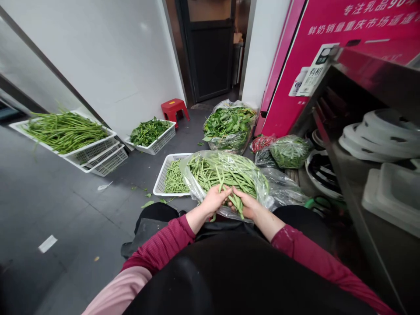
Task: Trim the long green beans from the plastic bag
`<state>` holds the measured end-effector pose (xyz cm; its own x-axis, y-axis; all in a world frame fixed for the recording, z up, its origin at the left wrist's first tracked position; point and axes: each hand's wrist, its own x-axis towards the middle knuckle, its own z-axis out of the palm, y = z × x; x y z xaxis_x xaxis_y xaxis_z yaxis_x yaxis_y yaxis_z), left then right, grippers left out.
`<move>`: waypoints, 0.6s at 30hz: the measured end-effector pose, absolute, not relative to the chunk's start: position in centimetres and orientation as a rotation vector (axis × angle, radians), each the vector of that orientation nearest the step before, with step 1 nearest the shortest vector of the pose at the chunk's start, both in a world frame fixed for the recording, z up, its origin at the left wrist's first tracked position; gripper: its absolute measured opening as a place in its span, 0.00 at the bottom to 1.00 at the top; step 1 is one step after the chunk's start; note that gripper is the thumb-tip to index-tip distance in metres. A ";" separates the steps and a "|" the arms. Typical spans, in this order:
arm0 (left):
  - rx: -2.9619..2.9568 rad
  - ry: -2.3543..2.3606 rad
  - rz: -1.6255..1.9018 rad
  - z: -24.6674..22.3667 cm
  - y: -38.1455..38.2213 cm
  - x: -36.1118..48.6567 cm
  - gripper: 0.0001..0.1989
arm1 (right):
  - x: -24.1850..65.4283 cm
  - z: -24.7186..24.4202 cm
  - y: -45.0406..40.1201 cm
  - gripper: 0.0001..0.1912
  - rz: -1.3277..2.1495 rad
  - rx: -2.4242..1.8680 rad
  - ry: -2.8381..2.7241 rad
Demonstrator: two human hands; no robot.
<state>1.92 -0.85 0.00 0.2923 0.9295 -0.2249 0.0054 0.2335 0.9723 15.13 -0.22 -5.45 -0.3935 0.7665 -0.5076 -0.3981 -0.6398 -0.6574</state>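
Long green beans fill a clear plastic bag in front of me. Over its near edge, my right hand is closed around a small bunch of green beans, whose ends stick out below the fingers. My left hand pinches at the upper part of the beans, its fingertips meeting those of the right hand. One bean stands up between the two thumbs. Left of the bag, and partly covered by it, a white basket holds short pieces of green bean.
Stacked white baskets with long green stalks stand at left. Beyond are a basket of leaves, a red stool and a bag of leafy greens. A metal shelf with plastic lids borders my right side.
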 end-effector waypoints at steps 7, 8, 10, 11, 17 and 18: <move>1.015 0.956 0.706 -1.3 -0.3 0.4 0.22 | 15.1 -5.0 -1.6 0.10 2.309 -0.855 -0.415; 0.964 0.926 0.676 -1.2 0.1 0.1 0.23 | 15.3 -4.9 -1.7 0.09 2.311 -0.860 -0.443; 0.854 0.855 0.667 -0.7 1.1 -0.6 0.22 | 15.5 -4.7 -1.9 0.08 2.330 -0.878 -0.502; 0.812 0.830 0.686 -0.5 1.8 -0.8 0.21 | 15.5 -4.5 -2.0 0.07 2.340 -0.876 -0.519; 0.952 1.011 0.946 0.8 3.4 -1.1 0.15 | 14.9 -4.3 -2.1 0.08 2.226 -0.820 -0.422; 1.042 1.094 1.008 1.1 2.8 -1.0 0.15 | 14.9 -4.5 -1.9 0.08 2.175 -0.821 -0.388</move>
